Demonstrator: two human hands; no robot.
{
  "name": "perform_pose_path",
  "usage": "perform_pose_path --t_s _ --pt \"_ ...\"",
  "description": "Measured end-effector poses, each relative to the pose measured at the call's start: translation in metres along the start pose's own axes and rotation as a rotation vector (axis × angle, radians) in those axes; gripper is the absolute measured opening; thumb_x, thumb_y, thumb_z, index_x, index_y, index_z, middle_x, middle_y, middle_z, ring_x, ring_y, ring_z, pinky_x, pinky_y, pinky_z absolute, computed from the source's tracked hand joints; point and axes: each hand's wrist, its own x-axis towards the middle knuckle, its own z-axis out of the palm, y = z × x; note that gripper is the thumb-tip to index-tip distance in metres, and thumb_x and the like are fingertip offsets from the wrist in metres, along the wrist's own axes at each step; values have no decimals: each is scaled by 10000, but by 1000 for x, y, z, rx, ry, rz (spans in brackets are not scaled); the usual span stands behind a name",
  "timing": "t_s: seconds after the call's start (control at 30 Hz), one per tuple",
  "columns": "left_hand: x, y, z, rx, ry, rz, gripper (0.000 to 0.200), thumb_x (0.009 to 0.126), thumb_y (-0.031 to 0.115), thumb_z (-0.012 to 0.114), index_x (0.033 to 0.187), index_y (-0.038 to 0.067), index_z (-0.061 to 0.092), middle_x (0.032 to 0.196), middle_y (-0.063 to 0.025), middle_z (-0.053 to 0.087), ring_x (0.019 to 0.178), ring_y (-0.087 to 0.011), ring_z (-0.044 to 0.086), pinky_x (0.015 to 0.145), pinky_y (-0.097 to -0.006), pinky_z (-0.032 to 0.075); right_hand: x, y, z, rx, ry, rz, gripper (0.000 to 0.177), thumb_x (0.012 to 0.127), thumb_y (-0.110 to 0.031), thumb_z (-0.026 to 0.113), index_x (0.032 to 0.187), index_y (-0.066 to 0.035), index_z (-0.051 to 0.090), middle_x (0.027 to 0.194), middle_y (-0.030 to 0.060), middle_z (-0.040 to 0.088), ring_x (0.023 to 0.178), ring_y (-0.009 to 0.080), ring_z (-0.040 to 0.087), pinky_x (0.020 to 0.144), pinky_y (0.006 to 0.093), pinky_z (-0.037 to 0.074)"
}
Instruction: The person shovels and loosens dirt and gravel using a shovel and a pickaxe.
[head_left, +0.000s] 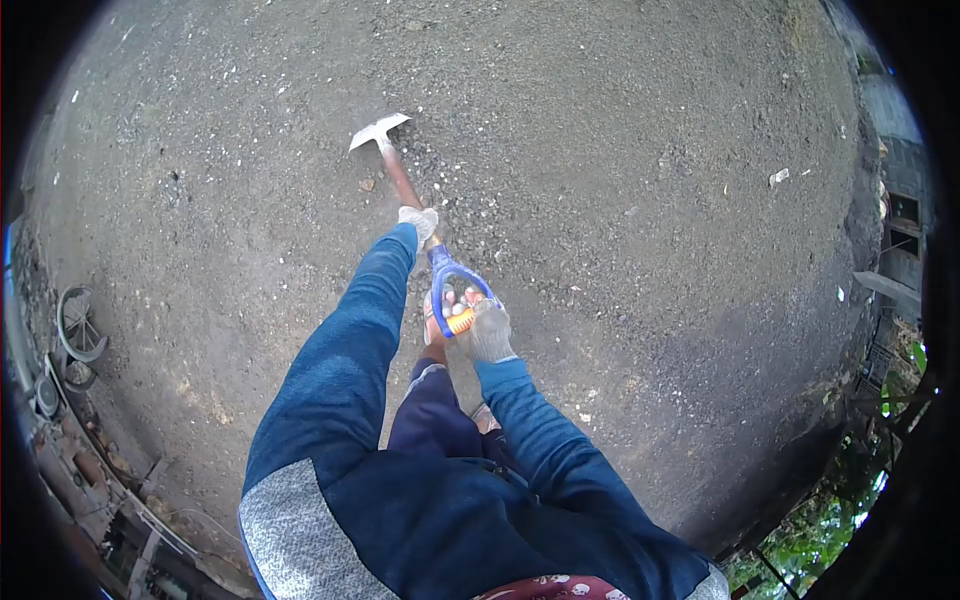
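Note:
A shovel (pixel 401 178) with a reddish-brown shaft extends forward from my body. Its pale metal blade (pixel 379 131) is at the far end, against the gravelly ground, partly foreshortened. My left hand (pixel 420 222), in a light knitted glove, wraps round the shaft above the blue D-shaped handle (pixel 440 268). At the near end, my gloved right hand (pixel 490 330) is closed on the handle's orange crossbar (pixel 461 320). Beneath the handle, a foot (pixel 432 318) shows in part.
Loose gravel (pixel 480 200) lies around the blade and shaft. A spoked wheel (pixel 80 322) and assorted scrap (pixel 95 465) line the left edge. Block structures (pixel 902 215) and green plants (pixel 850 520) border the right.

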Motion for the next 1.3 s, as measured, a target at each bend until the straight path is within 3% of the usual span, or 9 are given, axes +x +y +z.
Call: perform_pose_path --t_s 0.17,0.33,0.53,0.73,0.8,1.0,1.1,1.17,1.3 --pt "-132 -55 79 10 -246 -288 632 810 399 656 1253 -28 510 1209 -260 574 1008 -415 632 849 -405 534 -120 -37 -105 -124 216 -52 105 854 -65 633 906 -61 541 728 57 552 604 202 577 597 381 528" --pt "-225 -141 156 19 -216 -193 240 772 184 648 928 2 635 803 -155 627 787 -304 663 667 -468 523 -248 -60 -132 -188 441 -133 73 823 -55 610 840 -3 563 625 94 566 532 219 582 528 358 517" --pt "-309 -159 195 -545 -329 -446 83 793 64 584 775 -15 564 711 -159 585 590 -279 596 501 -458 478 -323 -75 -192 -330 617 -214 84 807 -68 591 765 1 566 550 97 533 472 215 553 458 356 488" --pt "-254 -151 139 -532 -119 -174 61 858 72 556 839 21 583 704 -102 569 552 -253 582 436 -379 482 -236 -22 -254 -204 450 -158 83 805 -68 595 748 -23 556 560 85 519 459 201 524 466 353 494" --pt "-207 -132 106 -652 103 -30 96 801 73 590 853 -7 598 721 -112 574 588 -271 586 468 -421 491 -188 -12 -194 -88 286 -104 93 832 -82 615 817 -16 551 664 78 548 504 195 544 497 353 518" --pt "-131 -89 35 -155 33 -159 267 869 230 573 967 -17 592 861 -166 633 717 -289 647 596 -428 511 -129 3 -115 29 -291 -137 224 873 -54 590 1070 -59 484 915 73 576 791 206 612 728 363 527" --pt "-163 -127 97 -243 -171 -206 424 858 233 612 1149 -48 486 1050 -228 585 849 -390 641 723 -547 544 -169 -25 -189 -227 -199 -240 217 874 -49 590 1065 -31 488 869 80 588 755 198 615 684 346 527" --pt "-270 -125 170 -300 -178 -213 428 848 203 632 1166 -27 462 1107 -254 548 933 -449 613 759 -649 514 -213 -54 -253 -302 -57 -260 202 865 -20 590 1049 -7 506 797 74 588 702 181 609 616 319 510" --pt "-276 -241 314 -564 -463 -303 108 838 141 608 831 42 564 753 -117 590 688 -261 599 623 -472 509 -294 -103 -359 -289 247 -242 160 849 -18 600 997 -14 540 719 60 569 584 167 579 511 302 486"
